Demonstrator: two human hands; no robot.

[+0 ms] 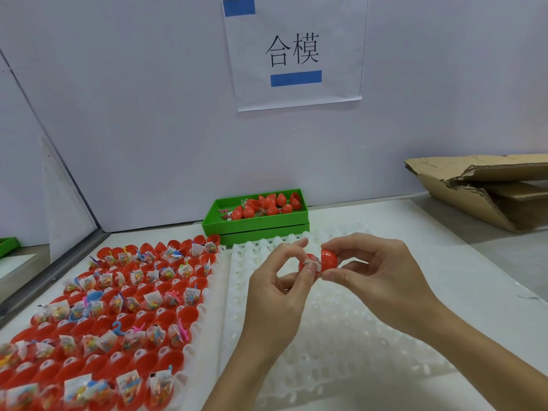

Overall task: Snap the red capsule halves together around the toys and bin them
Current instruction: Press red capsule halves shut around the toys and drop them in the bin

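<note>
Head view: left hand (278, 280) and right hand (373, 274) each pinch a red capsule half (329, 259) above the white tray (341, 336).

bare hands (275, 289), sleeveless forearms

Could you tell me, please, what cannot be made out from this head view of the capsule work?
- Toy packet in the left capsule half: mostly hidden by the left hand fingers.
- Whether the halves already touch: blocked by the thumbs; the right hand grips the other half.
- Green bin contents: too small to count.
- Filled tray: cut off by the bottom-left edge.
</note>
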